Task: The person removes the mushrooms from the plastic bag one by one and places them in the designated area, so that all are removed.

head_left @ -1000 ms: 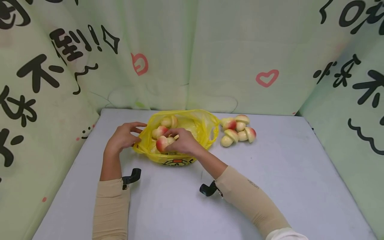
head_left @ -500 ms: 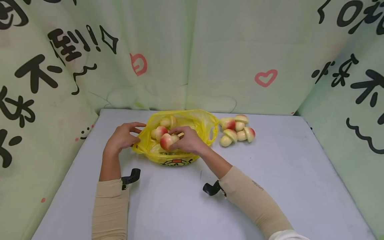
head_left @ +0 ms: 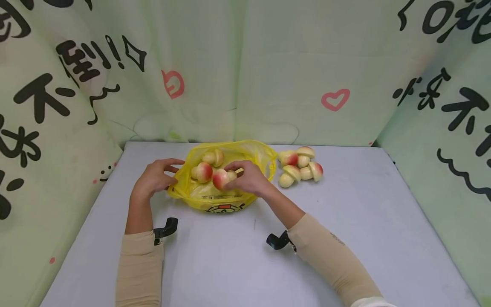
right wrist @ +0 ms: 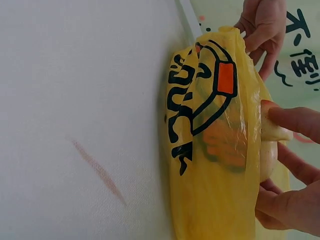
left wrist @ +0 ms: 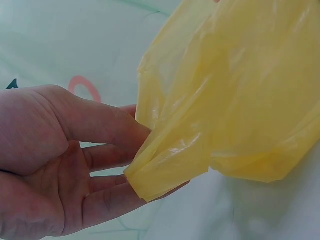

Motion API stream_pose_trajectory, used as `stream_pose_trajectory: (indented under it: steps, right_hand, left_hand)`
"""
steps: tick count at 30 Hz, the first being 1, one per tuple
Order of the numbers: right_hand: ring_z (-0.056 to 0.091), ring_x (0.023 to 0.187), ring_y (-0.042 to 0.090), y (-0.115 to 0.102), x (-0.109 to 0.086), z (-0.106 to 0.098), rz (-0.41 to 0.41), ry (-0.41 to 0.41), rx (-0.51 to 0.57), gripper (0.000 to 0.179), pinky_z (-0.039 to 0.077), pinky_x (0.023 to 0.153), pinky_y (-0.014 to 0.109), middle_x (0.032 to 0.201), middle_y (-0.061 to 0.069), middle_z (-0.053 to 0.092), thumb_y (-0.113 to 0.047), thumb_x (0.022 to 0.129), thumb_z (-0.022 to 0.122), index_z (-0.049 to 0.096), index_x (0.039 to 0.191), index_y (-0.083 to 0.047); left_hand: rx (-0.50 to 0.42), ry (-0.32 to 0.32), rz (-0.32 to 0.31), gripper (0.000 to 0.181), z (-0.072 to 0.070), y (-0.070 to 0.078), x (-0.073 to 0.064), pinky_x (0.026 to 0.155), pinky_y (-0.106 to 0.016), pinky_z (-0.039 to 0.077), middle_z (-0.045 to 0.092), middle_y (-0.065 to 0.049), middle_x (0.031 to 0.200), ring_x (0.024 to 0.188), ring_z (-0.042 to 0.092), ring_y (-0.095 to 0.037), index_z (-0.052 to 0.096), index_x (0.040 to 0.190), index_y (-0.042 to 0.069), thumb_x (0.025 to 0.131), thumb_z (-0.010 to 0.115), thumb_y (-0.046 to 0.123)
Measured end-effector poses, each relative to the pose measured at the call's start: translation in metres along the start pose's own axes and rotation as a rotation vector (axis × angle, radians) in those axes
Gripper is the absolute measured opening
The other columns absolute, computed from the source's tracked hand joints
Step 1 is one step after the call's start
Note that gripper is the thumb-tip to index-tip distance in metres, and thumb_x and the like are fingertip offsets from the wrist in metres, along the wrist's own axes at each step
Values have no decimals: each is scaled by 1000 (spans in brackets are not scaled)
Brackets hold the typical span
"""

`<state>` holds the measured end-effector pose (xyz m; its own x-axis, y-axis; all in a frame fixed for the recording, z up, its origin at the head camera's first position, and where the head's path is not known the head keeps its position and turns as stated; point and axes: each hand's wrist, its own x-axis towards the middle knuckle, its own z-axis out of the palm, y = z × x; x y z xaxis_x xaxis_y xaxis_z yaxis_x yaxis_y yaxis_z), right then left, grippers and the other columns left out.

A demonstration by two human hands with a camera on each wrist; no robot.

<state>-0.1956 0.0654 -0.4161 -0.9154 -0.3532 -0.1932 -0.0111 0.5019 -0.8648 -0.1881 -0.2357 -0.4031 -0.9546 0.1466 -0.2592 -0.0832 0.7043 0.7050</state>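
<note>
A yellow plastic bag (head_left: 226, 200) lies with its mouth spread, black print on its near side. My left hand (head_left: 153, 177) holds the left edge of its mouth; in the left wrist view the thumb and fingers lie about a fold of the yellow film (left wrist: 175, 155). Over the bag's opening my right hand (head_left: 251, 177) pinches a mushroom (head_left: 220, 179) with a red-tinged cap and pale stem. The right wrist view shows this mushroom (right wrist: 268, 157) between thumb and fingers, partly behind the bag's rim. Inside the bag are two more mushrooms, one red-capped (head_left: 203, 172) and one paler (head_left: 212, 157).
Several similar mushrooms (head_left: 291, 174) sit in a cluster on the white table (head_left: 326, 238), just right of the bag. A bag handle loop (head_left: 271, 168) stands between them and the opening. Pale curtains (head_left: 284, 76) with black writing enclose the back and sides.
My right hand has shifted a little to the right with the pinched mushroom, away from the two others in the bag. My left hand stays at the bag's edge. The head view has turned slightly.
</note>
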Motion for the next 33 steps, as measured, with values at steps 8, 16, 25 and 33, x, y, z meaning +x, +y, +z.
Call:
stream_pose_trajectory:
  steps: [8, 16, 25, 33]
  right_hand:
    - [67, 113, 28, 6, -6, -10, 22, 23, 28, 47, 58, 83, 33, 133, 4, 64, -18, 78, 89, 75, 123, -19]
    - [66, 116, 31, 14, -14, -21, 10, 32, 61, 51, 59, 83, 33, 136, 8, 63, -15, 78, 88, 73, 127, -14]
    - [61, 122, 34, 18, -25, -35, 23, 61, 44, 52, 59, 85, 36, 140, 6, 60, -18, 77, 90, 74, 126, -17]
    - [57, 125, 35, 20, -35, -48, 7, 76, 31, 51, 58, 86, 41, 143, 5, 59, -20, 77, 90, 74, 126, -18]
  left_hand:
    - [-7, 0, -9, 64, 2, 0, 0, 76, -30, 53, 59, -27, 144, 108, 63, -36, 53, 152, 11, 88, 61, 2]
    - [-10, -4, -10, 65, 3, 0, 2, 75, -29, 53, 59, -27, 144, 107, 63, -35, 53, 152, 10, 88, 62, 1]
    - [-6, -7, -19, 65, 3, 0, 0, 78, -30, 55, 58, -27, 145, 111, 64, -36, 52, 153, 11, 89, 62, 2]
    - [-4, -5, -14, 64, 3, 0, 0, 76, -30, 54, 58, -28, 144, 108, 63, -36, 53, 152, 10, 89, 61, 2]
